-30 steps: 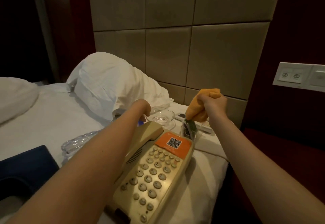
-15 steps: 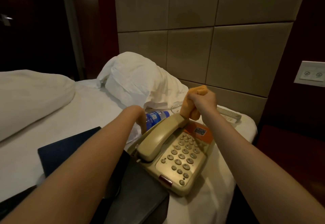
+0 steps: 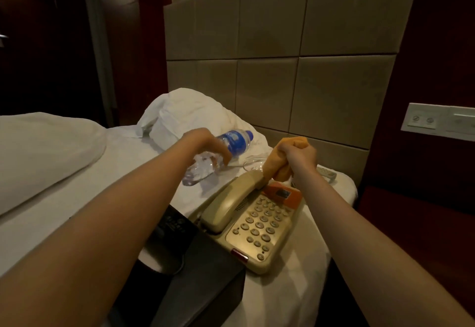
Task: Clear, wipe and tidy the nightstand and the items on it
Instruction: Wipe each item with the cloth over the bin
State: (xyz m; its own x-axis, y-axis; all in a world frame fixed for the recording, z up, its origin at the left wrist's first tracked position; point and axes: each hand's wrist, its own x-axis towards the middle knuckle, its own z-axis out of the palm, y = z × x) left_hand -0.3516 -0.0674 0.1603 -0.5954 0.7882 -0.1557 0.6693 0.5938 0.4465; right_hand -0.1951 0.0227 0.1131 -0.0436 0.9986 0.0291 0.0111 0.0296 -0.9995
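Note:
My left hand [image 3: 209, 144] grips a clear plastic water bottle [image 3: 231, 144] with a blue label, tilted above the white bed sheet beside the pillow. My right hand [image 3: 299, 155] holds a bunched orange cloth [image 3: 279, 162], whose lower end touches the top of the handset of a beige push-button telephone [image 3: 257, 221]. The telephone lies on the sheet near the bed's right edge and has an orange sticker above its keys.
A dark box [image 3: 200, 283] with a dark booklet sits near me, left of the telephone. A glass dish [image 3: 253, 161] and a white power strip [image 3: 327, 173] lie behind the phone. White pillows [image 3: 185, 118], a padded headboard [image 3: 282, 69] and a wall switch panel [image 3: 437, 121] surround this.
My left hand has lifted the water bottle off the sheet and raised it. The right hand with the cloth stays over the handset. The view has swung left.

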